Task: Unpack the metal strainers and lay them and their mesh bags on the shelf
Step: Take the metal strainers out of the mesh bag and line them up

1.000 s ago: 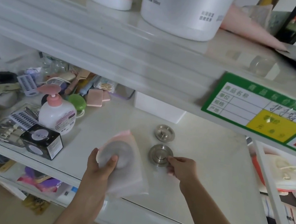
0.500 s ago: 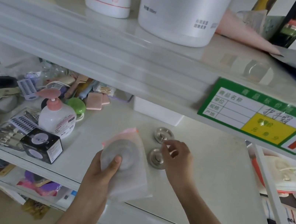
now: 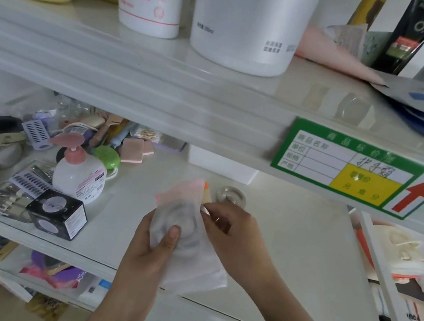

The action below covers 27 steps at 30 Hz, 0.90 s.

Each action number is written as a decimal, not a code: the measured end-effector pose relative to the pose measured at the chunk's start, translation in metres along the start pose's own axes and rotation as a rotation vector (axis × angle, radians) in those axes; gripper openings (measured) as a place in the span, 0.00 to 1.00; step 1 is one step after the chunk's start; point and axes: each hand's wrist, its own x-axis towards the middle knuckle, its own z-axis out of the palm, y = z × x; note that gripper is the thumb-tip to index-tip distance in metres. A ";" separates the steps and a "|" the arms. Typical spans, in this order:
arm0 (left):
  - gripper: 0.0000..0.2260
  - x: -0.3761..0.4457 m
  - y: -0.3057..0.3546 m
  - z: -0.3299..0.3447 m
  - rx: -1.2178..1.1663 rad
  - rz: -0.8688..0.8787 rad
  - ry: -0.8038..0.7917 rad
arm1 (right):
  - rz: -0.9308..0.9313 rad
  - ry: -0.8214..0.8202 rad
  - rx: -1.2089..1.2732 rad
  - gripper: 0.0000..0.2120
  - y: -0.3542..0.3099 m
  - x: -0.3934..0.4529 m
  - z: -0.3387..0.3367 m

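Right hand (image 3: 229, 235) moved from strainer (image 3: 231, 195) to mesh bag (image 3: 183, 228), fingers pinching its edge; left hand (image 3: 155, 245) grips bag.

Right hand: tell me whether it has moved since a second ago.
Yes. The right hand left the strainers on the shelf and came leftward onto the mesh bag in the left hand.
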 end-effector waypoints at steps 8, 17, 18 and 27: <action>0.24 -0.003 -0.006 0.003 -0.064 0.037 -0.096 | 0.017 0.301 0.272 0.05 0.007 -0.004 0.012; 0.33 -0.012 0.013 -0.042 -0.011 0.036 0.105 | 0.428 0.475 0.313 0.10 0.099 -0.008 -0.035; 0.33 -0.013 0.017 -0.046 0.004 0.044 0.115 | 0.426 0.427 0.281 0.10 0.108 -0.014 -0.032; 0.35 -0.021 0.031 -0.052 0.097 0.098 0.071 | 0.395 0.080 0.044 0.17 0.150 -0.036 0.023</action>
